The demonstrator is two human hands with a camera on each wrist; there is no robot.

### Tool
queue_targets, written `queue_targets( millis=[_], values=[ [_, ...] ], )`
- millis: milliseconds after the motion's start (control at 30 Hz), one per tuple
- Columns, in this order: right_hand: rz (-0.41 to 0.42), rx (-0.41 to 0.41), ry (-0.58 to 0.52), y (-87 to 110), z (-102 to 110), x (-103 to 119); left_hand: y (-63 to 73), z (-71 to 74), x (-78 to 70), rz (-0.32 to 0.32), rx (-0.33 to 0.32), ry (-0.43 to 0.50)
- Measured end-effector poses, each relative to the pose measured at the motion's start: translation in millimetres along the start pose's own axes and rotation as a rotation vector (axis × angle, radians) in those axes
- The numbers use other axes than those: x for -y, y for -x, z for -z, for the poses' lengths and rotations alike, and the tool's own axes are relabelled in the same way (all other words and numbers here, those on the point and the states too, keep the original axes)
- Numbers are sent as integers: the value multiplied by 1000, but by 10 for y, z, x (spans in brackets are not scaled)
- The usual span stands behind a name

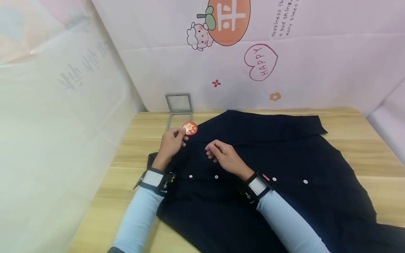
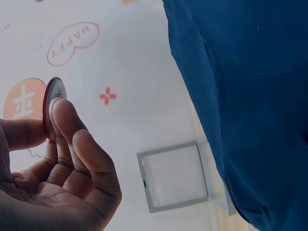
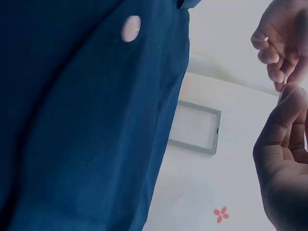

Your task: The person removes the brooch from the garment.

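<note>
My left hand [image 1: 172, 142] pinches a round red button badge [image 1: 190, 128] with a yellow star figure, between thumb and fingertips. In the left wrist view the badge [image 2: 54, 98] is nearly edge-on, its silvery back towards the fingers. My right hand [image 1: 226, 156], with loosely curled fingers, hovers over the dark navy shirt [image 1: 265, 158] and shows nothing in its grasp. In the right wrist view, the fingertips of that hand [image 3: 286, 154] overlap those of the left hand [image 3: 284, 43]. Pale buttons [image 1: 216, 177] run along the shirt, which lies spread on the wooden table.
A grey-framed clear case [image 1: 190, 102] stands open at the table's back edge, behind the left hand. Behind the table [image 1: 126, 154] rises a white printed cloth [image 1: 152, 70]. Another pale cloth [image 1: 57, 133] hangs along the left side. Shirt fabric reaches over the front right.
</note>
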State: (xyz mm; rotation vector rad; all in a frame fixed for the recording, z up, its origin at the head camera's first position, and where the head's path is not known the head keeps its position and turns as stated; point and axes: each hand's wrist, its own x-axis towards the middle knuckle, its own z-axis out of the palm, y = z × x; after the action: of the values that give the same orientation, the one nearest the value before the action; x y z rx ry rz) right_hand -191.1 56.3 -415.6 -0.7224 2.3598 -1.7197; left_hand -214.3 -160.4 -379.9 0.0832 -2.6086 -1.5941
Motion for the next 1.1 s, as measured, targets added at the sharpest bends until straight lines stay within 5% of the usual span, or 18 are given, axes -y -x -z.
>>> queue_targets(
  millis=[367, 700, 1100],
  values=[
    [-47, 39, 13, -85, -70, -150, -437, -98, 256, 106, 28, -24],
    [-30, 51, 15, -172, -64, -162, -834, 12, 319, 193, 58, -71],
    [-26, 74, -3, -201, -76, -175, -1228, 106, 589, 298, 80, -43]
  ],
)
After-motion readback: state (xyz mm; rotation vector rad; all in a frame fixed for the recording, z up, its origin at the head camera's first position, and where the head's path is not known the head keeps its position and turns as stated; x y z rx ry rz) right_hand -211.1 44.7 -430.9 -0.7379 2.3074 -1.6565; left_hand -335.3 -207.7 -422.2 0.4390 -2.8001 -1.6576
